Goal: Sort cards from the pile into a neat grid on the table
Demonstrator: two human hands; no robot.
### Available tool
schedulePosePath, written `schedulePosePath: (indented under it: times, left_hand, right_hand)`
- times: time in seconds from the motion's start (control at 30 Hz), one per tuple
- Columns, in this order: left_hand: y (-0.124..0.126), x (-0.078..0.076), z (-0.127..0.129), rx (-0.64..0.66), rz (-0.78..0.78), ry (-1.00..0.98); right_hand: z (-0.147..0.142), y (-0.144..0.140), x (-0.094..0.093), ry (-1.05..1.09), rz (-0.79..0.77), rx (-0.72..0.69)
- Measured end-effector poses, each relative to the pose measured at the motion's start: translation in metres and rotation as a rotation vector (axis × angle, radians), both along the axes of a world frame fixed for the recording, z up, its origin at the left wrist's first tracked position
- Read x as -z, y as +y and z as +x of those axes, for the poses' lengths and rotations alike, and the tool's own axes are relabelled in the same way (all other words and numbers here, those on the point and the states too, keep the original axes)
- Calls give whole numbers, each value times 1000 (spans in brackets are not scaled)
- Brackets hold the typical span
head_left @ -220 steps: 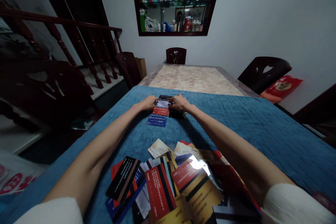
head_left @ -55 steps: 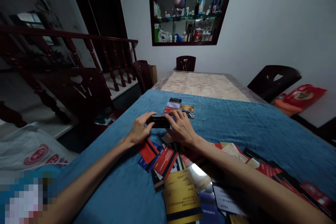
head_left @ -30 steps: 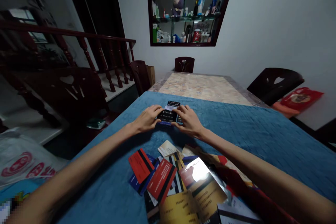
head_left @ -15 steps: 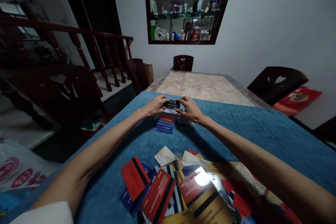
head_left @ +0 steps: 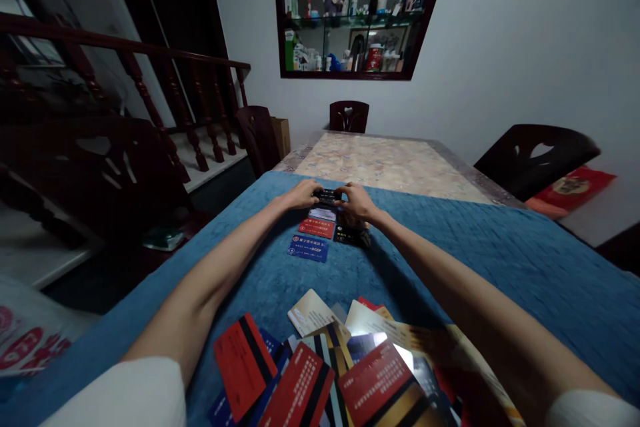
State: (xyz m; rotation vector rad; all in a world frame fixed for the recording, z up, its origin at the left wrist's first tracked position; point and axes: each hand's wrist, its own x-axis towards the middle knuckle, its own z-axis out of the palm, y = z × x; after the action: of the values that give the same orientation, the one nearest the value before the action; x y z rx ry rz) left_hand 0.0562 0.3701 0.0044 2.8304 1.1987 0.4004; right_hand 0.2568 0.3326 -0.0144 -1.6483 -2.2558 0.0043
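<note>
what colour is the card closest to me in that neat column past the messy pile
Blue with white print: the blue card lies flat on the blue cloth, clearest in the head view.

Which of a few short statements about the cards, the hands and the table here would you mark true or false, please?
1. Both hands, left hand and right hand, touch the black card. True.
2. The blue card lies nearer the person than the red card. True.
3. The blue cloth covers the whole table. False: the far patterned tabletop is bare.
4. The loose card pile lies beyond the hands. False: it lies close to the person.
</note>
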Motion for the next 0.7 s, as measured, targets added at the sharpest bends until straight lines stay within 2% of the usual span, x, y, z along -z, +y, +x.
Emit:
schedulePosePath:
  times: [0.3,0.7]
  left_hand:
    - [20,10,12,-43,-70,57]
    - [31,11,16,-58,-153,99]
  right_hand:
    - [3,22,11,-30,-68,35]
    - [5,32,17,-18,-137,-4]
